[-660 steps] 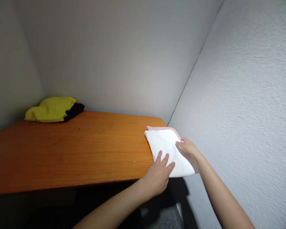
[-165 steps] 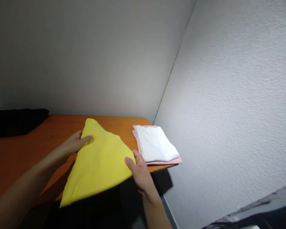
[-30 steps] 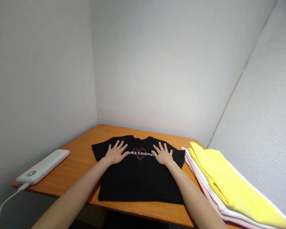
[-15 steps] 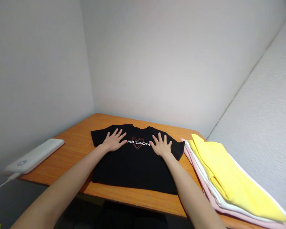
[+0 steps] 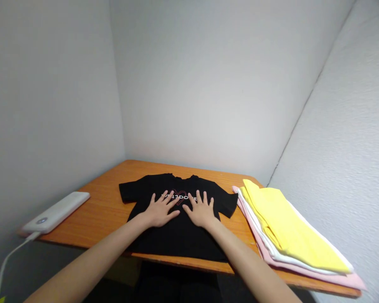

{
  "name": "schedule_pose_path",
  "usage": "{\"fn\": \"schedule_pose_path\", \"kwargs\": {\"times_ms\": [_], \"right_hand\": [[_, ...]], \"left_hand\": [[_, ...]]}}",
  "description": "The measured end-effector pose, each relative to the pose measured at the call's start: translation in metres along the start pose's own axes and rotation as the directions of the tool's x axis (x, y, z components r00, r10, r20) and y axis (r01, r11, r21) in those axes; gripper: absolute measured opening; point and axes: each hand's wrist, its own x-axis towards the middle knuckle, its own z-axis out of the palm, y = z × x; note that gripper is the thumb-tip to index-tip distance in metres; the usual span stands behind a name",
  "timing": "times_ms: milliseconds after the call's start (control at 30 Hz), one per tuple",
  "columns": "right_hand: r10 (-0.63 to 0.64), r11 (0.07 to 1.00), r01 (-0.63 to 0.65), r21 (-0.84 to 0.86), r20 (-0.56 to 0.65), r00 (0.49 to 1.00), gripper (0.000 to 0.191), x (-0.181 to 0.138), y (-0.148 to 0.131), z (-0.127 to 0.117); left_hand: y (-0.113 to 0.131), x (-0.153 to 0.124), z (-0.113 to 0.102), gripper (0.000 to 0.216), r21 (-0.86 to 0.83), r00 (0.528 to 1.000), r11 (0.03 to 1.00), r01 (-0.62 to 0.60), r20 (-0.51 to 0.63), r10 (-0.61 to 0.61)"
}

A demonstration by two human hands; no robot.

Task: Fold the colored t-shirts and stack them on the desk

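A black T-shirt point(image 5: 142, 191) with white lettering and a red heart lies spread flat on the orange wooden table point(image 5: 104, 208). My left hand point(image 5: 160, 209) rests flat on its middle, fingers spread. My right hand point(image 5: 200, 209) lies flat beside it, also with fingers apart, and partly covers the print. The two hands are close together, almost touching.
A stack of folded shirts sits at the table's right end: yellow point(image 5: 287, 229) on top, white point(image 5: 271, 251) under it, pink point(image 5: 350, 281) at the bottom. A white power bank point(image 5: 55, 212) with a cable lies at the left edge. Grey walls close in on three sides.
Both hands have slid from the shirt's shoulders inward and toward me, and now lie side by side on its middle. The view has shifted slightly.
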Motion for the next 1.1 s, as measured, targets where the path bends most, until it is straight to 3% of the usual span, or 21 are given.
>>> {"fn": "schedule_pose_path", "kwargs": {"times_ms": [133, 200, 267, 333, 400, 433, 533, 600, 633, 733, 867, 967, 1100], "right_hand": [[-0.011, 0.996, 0.002, 0.094, 0.095, 0.995, 0.077, 0.011, 0.013, -0.013], [0.023, 0.994, -0.028, 0.108, 0.049, 0.999, 0.069, 0.026, 0.032, -0.031], [0.105, 0.991, -0.101, 0.088, -0.047, 0.993, 0.061, 0.04, 0.053, -0.048], [0.185, 0.982, -0.179, 0.064, -0.099, 0.978, 0.056, 0.051, 0.074, -0.057], [0.241, 0.97, -0.238, 0.042, -0.101, 0.965, 0.05, 0.057, 0.09, -0.056], [0.256, 0.967, -0.254, 0.031, -0.094, 0.962, 0.046, 0.058, 0.097, -0.053], [0.251, 0.968, -0.252, 0.001, -0.08, 0.965, 0.037, 0.059, 0.109, -0.044], [0.218, 0.976, -0.219, -0.002, -0.077, 0.973, 0.031, 0.058, 0.114, -0.045], [0.2, 0.98, -0.201, 0.004, -0.075, 0.977, 0.027, 0.058, 0.116, -0.048], [0.172, 0.984, -0.168, 0.051, -0.074, 0.982, 0.018, 0.054, 0.12, -0.067], [0.169, 0.97, -0.156, 0.184, -0.055, 0.984, 0.016, 0.05, 0.116, -0.101], [0.126, 0.943, -0.096, 0.32, -0.074, 0.989, 0.016, 0.058, 0.092, -0.126], [0.02, 0.908, 0.055, 0.416, -0.174, 0.985, 0.019, 0.089, 0.027, -0.15]], "left_hand": [[0.022, -0.012, -0.008, 0.065, 0.038, 1.0, 0.999, -0.019, 0.012, 0.018], [0.046, -0.024, -0.019, 0.064, 0.039, 0.991, 0.991, -0.129, -0.042, 0.13], [0.082, -0.039, -0.022, 0.066, -0.012, 0.948, 0.953, -0.304, -0.101, 0.302], [0.124, -0.05, -0.008, 0.072, -0.047, 0.887, 0.894, -0.446, -0.155, 0.434], [0.16, -0.053, 0.023, 0.076, 0.019, 0.85, 0.881, -0.473, -0.253, 0.462], [0.174, -0.051, 0.042, 0.068, 0.092, 0.834, 0.888, -0.451, -0.311, 0.455], [0.192, -0.044, 0.084, 0.037, 0.288, 0.74, 0.888, -0.359, -0.491, 0.459], [0.191, -0.046, 0.087, 0.021, 0.3, 0.708, 0.881, -0.367, -0.525, 0.473], [0.189, -0.05, 0.081, 0.016, 0.262, 0.715, 0.882, -0.392, -0.516, 0.472], [0.181, -0.068, 0.04, 0.019, 0.047, 0.794, 0.909, -0.413, -0.47, 0.385], [0.17, -0.092, -0.017, 0.008, -0.326, 0.876, 0.898, -0.296, -0.467, 0.119], [0.154, -0.105, -0.044, 0.01, -0.625, 0.881, 0.748, -0.222, -0.457, -0.121], [0.12, -0.125, -0.059, 0.008, -0.83, 0.823, 0.543, -0.131, -0.397, -0.407]]}}
